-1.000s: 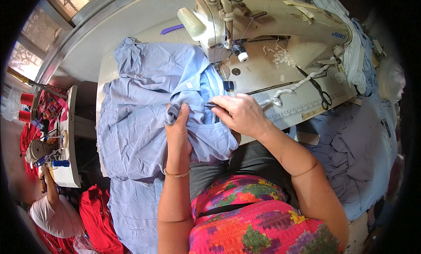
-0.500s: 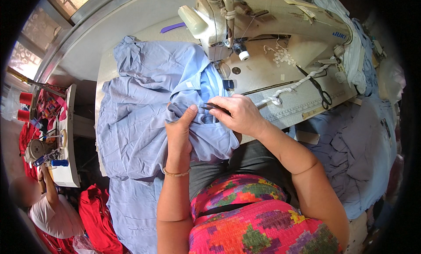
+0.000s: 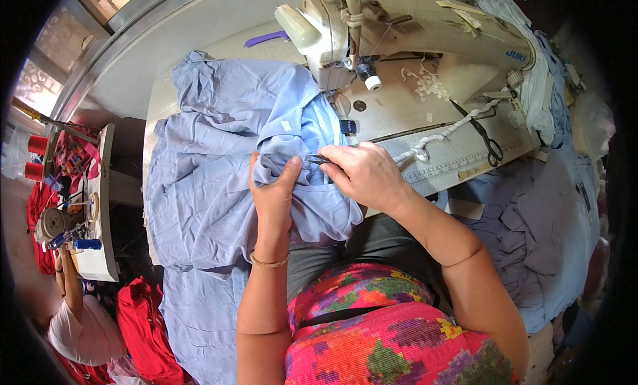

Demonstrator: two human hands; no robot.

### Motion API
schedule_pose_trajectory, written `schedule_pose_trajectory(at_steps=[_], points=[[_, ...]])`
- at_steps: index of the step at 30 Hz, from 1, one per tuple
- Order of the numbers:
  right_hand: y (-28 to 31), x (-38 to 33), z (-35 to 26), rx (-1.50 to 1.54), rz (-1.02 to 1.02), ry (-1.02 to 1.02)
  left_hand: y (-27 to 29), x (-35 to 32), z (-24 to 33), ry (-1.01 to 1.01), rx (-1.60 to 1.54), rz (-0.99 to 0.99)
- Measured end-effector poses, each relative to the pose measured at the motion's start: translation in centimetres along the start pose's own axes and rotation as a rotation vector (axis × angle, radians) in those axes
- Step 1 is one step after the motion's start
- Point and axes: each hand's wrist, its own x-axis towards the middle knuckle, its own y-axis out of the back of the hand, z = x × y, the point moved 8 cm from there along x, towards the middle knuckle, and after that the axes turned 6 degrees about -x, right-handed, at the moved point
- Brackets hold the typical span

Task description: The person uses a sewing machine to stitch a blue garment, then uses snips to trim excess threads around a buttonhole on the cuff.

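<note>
Blue cloth (image 3: 219,185): lies on the table, left of the sewing machine (image 3: 412,59); its near edge hangs over your lap.
Left hand (image 3: 274,192): you pinch a fold of it.
Right hand (image 3: 364,177): closed on a small dark tool (image 3: 318,159), mostly hidden by your fingers.
Scissors (image 3: 484,135): far right, partly unclear.
</note>
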Motion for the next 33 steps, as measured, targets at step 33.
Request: schedule_pose_trajectory(at_steps=[33], points=[[-0.6,0.2,0.6,0.167,0.014,0.025,-0.5,-0.1,-0.8,0.115,-0.141,-0.113]])
